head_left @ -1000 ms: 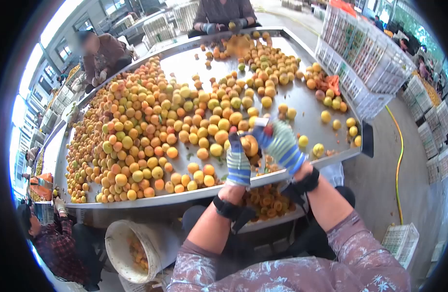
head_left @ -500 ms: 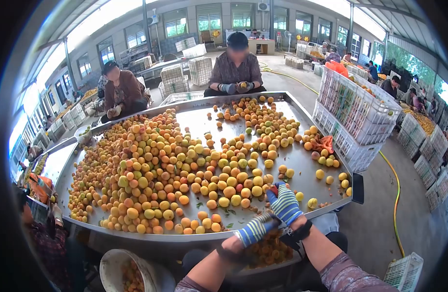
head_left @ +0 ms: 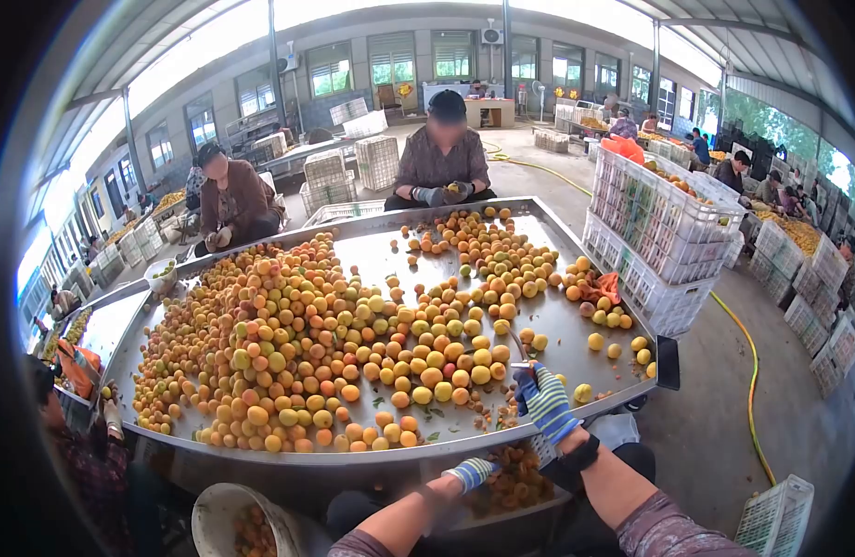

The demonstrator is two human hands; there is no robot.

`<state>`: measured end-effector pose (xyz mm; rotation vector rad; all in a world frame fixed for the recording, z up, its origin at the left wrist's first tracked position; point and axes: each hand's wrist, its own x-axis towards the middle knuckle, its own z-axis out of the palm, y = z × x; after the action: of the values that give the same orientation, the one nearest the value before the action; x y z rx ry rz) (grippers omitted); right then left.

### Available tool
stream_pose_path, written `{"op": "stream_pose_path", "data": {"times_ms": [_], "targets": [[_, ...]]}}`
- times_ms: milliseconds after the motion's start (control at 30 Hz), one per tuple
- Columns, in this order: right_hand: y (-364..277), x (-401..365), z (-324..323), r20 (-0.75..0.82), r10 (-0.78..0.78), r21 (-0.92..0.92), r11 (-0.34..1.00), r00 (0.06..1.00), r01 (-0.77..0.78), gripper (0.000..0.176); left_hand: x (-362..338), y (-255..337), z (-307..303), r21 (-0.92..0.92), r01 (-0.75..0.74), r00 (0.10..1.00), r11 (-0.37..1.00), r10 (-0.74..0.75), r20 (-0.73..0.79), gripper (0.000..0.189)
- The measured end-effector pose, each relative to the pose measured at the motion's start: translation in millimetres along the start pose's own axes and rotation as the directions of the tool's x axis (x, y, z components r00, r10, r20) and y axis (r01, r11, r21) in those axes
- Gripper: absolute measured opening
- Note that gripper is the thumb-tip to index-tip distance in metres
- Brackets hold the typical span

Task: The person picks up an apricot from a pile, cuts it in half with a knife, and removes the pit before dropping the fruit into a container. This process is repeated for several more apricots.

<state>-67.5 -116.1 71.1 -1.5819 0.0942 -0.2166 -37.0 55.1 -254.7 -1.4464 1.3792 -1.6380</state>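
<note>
My right hand (head_left: 546, 401), in a blue, white and yellow striped glove, is closed at the table's near edge. From its fingers a thin curved metal tool (head_left: 519, 349) points up; whether it is a knife cannot be made out. Lower down, my left hand (head_left: 474, 472) in a matching glove hangs over a container of cut apricots (head_left: 513, 485); its fingers are dark and blurred. A big heap of whole apricots (head_left: 288, 343) covers the left and middle of the metal table (head_left: 576, 339), with looser ones toward the right. Small brown bits lie near my right hand.
White crates (head_left: 655, 232) of fruit are stacked beyond the right edge. A white bucket (head_left: 225, 520) with cut fruit stands below on the left. Two people (head_left: 441, 162) sit across the table, another person (head_left: 84, 455) at left. A yellow hose (head_left: 754, 381) crosses the floor.
My hands have parted: the left dropped from beside the right hand to over the container. The right moved slightly down, and the thin tool now shows in it. The view shifted a little.
</note>
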Motion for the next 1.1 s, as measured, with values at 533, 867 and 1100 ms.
{"op": "stream_pose_path", "data": {"times_ms": [533, 867, 1100], "targets": [[53, -3, -12, 0.013, -0.184, -0.404, 0.898, 0.983, 0.174, 0.026, 41, -72, -43, -0.595, 0.635, 0.769, 0.493, -0.477, 0.426, 0.032], [8, -24, 3, 0.121, 0.044, -0.042, 0.998, 0.992, -0.039, 0.021, 77, -115, -63, -0.584, 0.803, 0.487, -0.120, -0.434, 0.758, 0.034], [23, -22, 3, 0.059, -0.136, -0.232, 0.962, 0.989, 0.146, 0.017, 97, -124, -49, -0.252, 0.903, 0.338, -0.348, 0.212, 0.917, 0.050]]}}
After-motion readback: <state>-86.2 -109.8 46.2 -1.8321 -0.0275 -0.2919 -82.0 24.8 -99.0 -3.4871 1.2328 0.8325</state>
